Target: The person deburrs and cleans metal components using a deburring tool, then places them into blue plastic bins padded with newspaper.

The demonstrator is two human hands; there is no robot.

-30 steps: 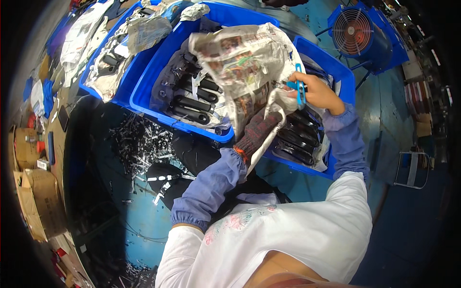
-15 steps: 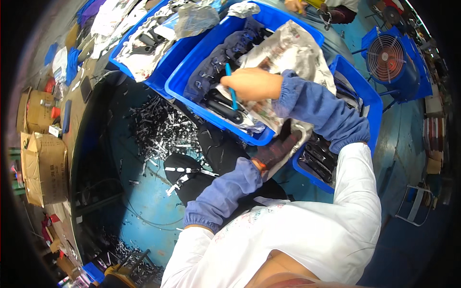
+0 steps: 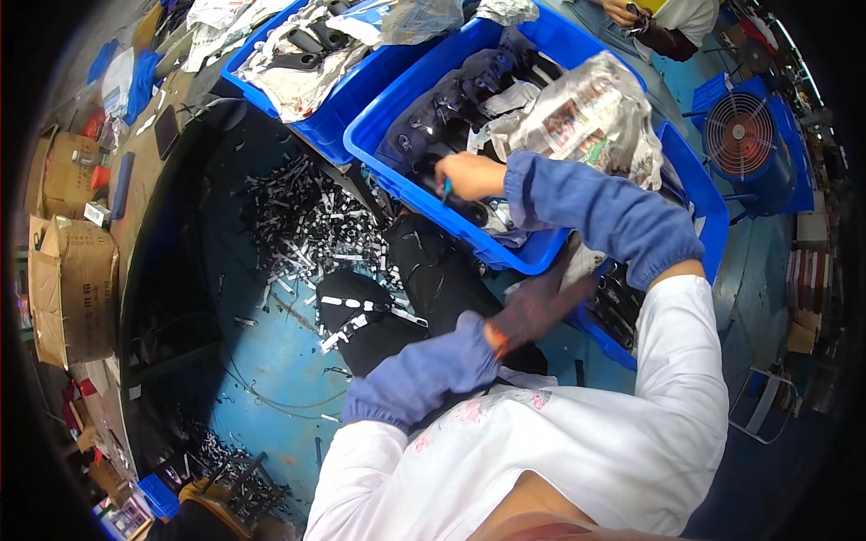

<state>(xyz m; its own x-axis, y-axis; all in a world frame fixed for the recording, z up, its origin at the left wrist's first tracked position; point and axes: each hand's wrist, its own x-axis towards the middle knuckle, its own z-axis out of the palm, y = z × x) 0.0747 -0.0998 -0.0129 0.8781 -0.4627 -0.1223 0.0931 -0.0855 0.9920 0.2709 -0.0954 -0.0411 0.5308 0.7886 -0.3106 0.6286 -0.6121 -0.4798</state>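
Observation:
My bare right hand [image 3: 474,175] is closed round a slim teal-handled tool [image 3: 446,187], its kind unclear, low over the near side of a blue tub [image 3: 424,206]. Black moulded parts [image 3: 465,209] lie under and beside that hand. A crumpled printed paper sheet [image 3: 586,117] covers the tub's right part, beneath my right forearm. My left hand [image 3: 546,309], in a dark glove, is smeared by motion between this tub and a second blue tub [image 3: 603,337] of black parts. Its fingers cannot be made out.
Another blue tub [image 3: 317,122] with paper and black parts stands at the far left. Black and white scraps [image 3: 316,230] heap on the floor. A blue fan [image 3: 744,135] stands at right, cardboard boxes [image 3: 77,293] at left. Another person's hand [image 3: 622,13] shows at the top.
The paper sheet has been bunched up and back, baring more of the tub. My left hand has come off its near edge and moved right. The teal tool has tipped and now shows less.

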